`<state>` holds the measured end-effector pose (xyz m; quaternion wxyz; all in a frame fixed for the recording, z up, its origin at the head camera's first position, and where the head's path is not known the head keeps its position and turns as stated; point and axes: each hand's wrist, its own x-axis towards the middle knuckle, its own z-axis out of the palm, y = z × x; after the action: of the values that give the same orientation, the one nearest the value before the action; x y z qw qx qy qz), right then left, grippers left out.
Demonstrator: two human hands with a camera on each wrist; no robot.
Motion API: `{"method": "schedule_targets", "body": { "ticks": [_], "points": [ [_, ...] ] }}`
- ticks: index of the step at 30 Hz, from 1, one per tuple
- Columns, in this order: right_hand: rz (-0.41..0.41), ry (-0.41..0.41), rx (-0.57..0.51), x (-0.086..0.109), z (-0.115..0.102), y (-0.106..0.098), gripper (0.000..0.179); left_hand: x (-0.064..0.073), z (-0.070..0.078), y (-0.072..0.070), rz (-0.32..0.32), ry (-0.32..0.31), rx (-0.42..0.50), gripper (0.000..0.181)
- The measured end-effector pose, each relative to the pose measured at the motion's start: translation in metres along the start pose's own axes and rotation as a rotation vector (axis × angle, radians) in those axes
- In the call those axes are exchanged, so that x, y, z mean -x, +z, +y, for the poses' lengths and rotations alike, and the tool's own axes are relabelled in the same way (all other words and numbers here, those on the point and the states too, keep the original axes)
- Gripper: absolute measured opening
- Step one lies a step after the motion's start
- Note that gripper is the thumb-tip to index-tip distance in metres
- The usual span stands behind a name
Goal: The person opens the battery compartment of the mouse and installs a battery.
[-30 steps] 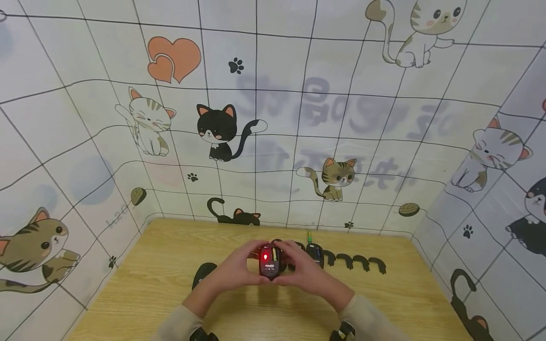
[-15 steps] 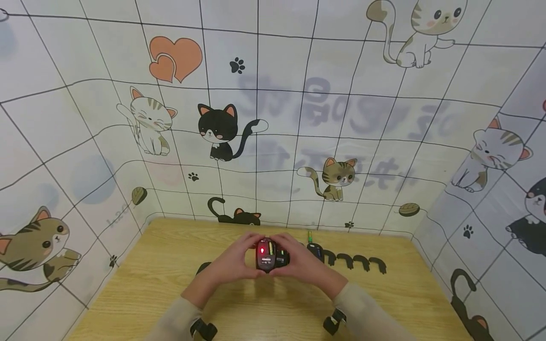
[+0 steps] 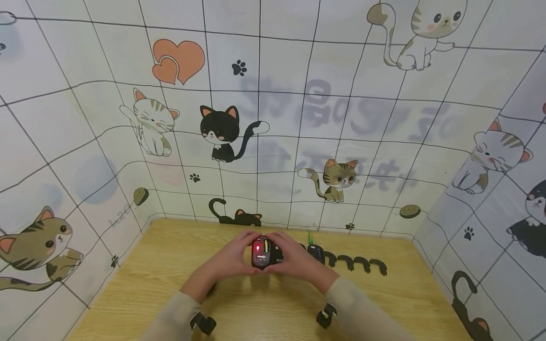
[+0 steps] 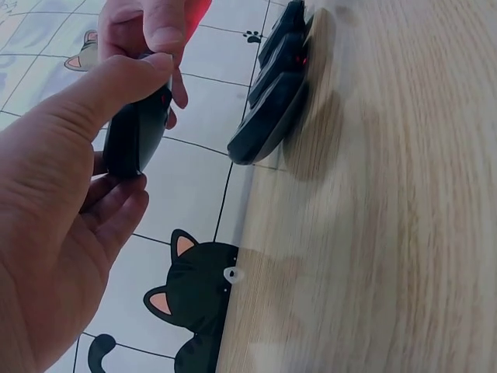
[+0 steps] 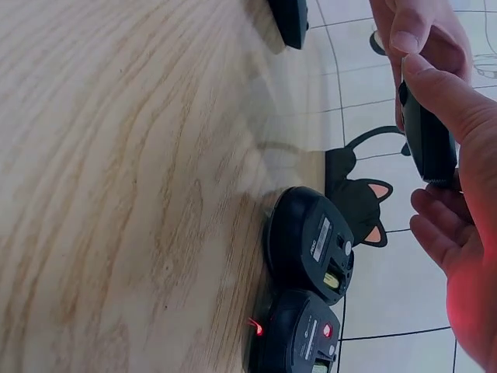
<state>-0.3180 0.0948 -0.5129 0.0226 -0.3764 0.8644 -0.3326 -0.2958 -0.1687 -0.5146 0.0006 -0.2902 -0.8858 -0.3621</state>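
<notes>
Above the table, both hands hold a black computer mouse point(image 3: 260, 253) between them. Its underside faces the head camera, with a red light glowing and a battery lying in an uncovered slot. My left hand point(image 3: 230, 258) grips the left side, thumb at the near end and fingers at the far end. The right hand point(image 3: 294, 259) grips the other side in the same way. In the left wrist view the mouse point(image 4: 140, 128) appears edge-on, the two thumbs close together. The right wrist view also shows the mouse point(image 5: 429, 136) held off the table.
Upturned mice point(image 5: 311, 245) with batteries in their slots lie on the wooden table point(image 3: 264, 308), behind and right of the hands. Several curved black pieces point(image 3: 361, 263) extend rightward in a row. A green battery point(image 3: 310, 237) is at the back. Another black object point(image 3: 211, 290) is mostly hidden by the left forearm.
Both hands have shifted left and slightly away with the mouse. A mouse behind it has come into sight on its right, while the left forearm now covers most of the black object.
</notes>
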Motion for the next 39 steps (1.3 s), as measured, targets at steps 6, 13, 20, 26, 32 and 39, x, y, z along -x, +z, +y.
{"method": "schedule_targets", "body": {
  "ticks": [6, 13, 20, 26, 32, 39],
  "points": [
    [0.004, -0.030, 0.078, -0.009, 0.001, 0.003, 0.090, -0.005, -0.006, -0.001, -0.006, 0.003, -0.044, 0.095],
    [0.004, -0.020, 0.134, -0.014, 0.005, 0.007, 0.090, -0.008, -0.012, 0.000, -0.022, -0.024, -0.052, 0.096],
    [-0.006, -0.003, 0.159, -0.019, 0.016, 0.015, 0.090, -0.012, -0.022, 0.006, -0.036, -0.039, -0.059, 0.095],
    [-0.024, 0.022, 0.185, -0.022, 0.022, 0.020, 0.092, -0.015, -0.026, 0.008, -0.045, -0.043, -0.071, 0.094],
    [-0.031, 0.015, 0.211, -0.025, 0.026, 0.024, 0.091, -0.018, -0.032, 0.014, -0.058, -0.049, -0.083, 0.094],
    [-0.043, 0.035, 0.243, -0.026, 0.028, 0.028, 0.090, -0.022, -0.036, 0.017, -0.074, -0.068, -0.090, 0.095]
  ]
}}
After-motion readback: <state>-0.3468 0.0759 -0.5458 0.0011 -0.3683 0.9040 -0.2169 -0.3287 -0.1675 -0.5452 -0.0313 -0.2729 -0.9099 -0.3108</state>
